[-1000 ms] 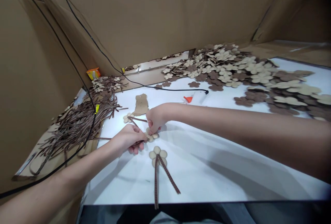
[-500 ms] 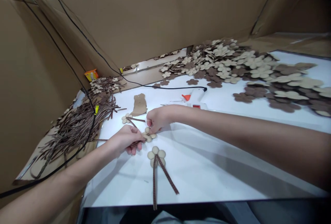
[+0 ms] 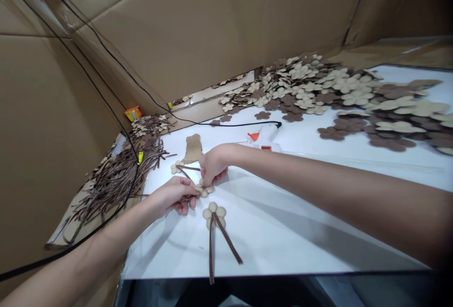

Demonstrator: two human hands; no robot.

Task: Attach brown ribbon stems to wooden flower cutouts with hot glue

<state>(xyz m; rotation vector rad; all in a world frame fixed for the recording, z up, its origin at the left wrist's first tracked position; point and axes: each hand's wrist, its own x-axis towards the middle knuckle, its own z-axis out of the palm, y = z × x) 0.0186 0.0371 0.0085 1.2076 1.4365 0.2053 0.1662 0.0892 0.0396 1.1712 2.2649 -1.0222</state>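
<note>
Between my two hands is a cream felt flower (image 3: 205, 191), held just above or on the white tabletop. My left hand (image 3: 180, 193) is closed on its left side, thumb and fingers pinching a petal together with brown ribbon that is partly hidden in the palm. From above, my right hand (image 3: 214, 165) presses its fingertips onto the flower's upper petals. Nearer to me lies another cream flower (image 3: 214, 212) with two brown stitched ribbons (image 3: 226, 241) fanning out from its middle. Beyond my hands rests a third flower (image 3: 177, 167), also with two ribbons.
A white glue gun (image 3: 267, 137) with an orange trigger lies behind my right forearm, its black cable (image 3: 198, 123) running up left. Felt flowers (image 3: 300, 85) heap along the back right. Brown ribbons (image 3: 113, 184) pile at left. A cardboard scrap (image 3: 193, 148) lies beyond my hands.
My view has shifted slightly, so the left-side things appear further right. Both hands stay on the same flower, with little change in their grip.
</note>
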